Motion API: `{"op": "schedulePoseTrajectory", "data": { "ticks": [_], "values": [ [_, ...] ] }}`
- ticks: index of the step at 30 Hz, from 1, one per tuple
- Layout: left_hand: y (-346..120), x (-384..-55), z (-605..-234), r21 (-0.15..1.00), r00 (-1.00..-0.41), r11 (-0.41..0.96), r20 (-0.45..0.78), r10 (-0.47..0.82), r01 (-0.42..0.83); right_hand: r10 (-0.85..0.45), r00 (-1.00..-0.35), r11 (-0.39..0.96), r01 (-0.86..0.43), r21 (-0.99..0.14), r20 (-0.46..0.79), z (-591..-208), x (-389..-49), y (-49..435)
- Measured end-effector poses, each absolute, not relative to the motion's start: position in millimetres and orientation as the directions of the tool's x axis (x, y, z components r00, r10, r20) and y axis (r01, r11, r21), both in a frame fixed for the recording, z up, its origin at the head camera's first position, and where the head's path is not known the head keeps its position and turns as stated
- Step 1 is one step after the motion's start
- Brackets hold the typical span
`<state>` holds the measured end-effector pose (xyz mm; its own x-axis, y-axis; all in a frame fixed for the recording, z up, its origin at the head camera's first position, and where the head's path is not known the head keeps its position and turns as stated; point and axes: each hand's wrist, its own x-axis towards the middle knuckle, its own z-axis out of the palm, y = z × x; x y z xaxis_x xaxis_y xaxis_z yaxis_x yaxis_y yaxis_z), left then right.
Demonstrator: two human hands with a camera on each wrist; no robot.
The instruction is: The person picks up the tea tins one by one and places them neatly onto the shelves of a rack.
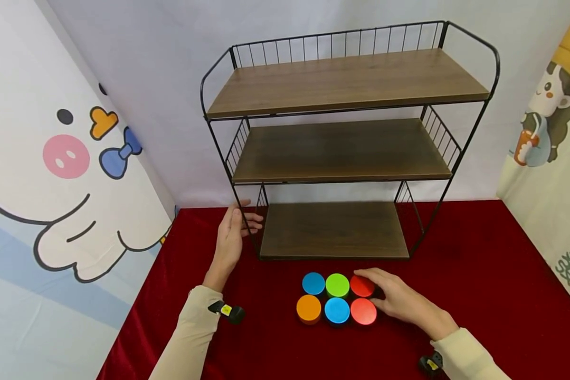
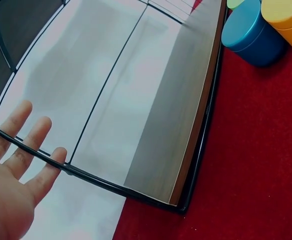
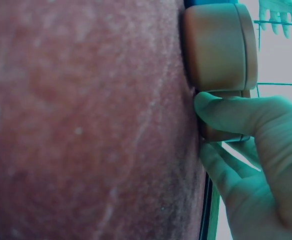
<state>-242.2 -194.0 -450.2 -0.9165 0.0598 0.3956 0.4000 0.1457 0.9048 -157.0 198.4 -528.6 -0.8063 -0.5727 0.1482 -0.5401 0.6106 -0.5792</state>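
A person's right hand (image 1: 401, 303) pinches a red container (image 1: 362, 285) between thumb and fingers, the round, lidded piece standing upright on a counter (image 1: 475, 253) covered in dark red cloth (image 1: 266, 343), at the rear right corner of a tight cluster of six; the thumb lies between it and a coral-red container (image 1: 363, 311) directly in front, while the other fingers curl round its far side, a hold the right wrist view shows from close up, its colours tinted; just to the left in the back row stand a lime-green container (image 1: 337, 285) and, at the end, a dark blue container (image 1: 313, 283); the front row runs from an orange container (image 1: 309, 309) at left through a bright blue container (image 1: 337, 310) to the coral-red one; behind the group rises a three-tier rack (image 1: 342, 150) of black wire and brown wooden boards; at its left side the left hand (image 1: 229, 235) is raised with fingers spread, several of them reaching behind a black side bar (image 2: 26, 146) in the left wrist view, though whether they press against it cannot be told; both forearms wear pale sleeves (image 1: 192, 322), with a dark strapped device (image 1: 230, 311) at the left wrist and another at the right; a cartoon-printed backdrop (image 1: 66, 200) hangs at left, a second printed sheet (image 1: 537, 200) at right.
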Motion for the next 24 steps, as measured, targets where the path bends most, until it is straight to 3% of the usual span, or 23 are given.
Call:
{"op": "schedulePoseTrajectory", "data": {
  "ticks": [24],
  "values": [
    [-193, -240, -436, 0.913, -0.941, 0.227, 0.322, 0.104, 0.338, -0.439, -0.868, 0.64, -0.484, -0.597, 0.233, -514, -161, 202]
  ]
}}
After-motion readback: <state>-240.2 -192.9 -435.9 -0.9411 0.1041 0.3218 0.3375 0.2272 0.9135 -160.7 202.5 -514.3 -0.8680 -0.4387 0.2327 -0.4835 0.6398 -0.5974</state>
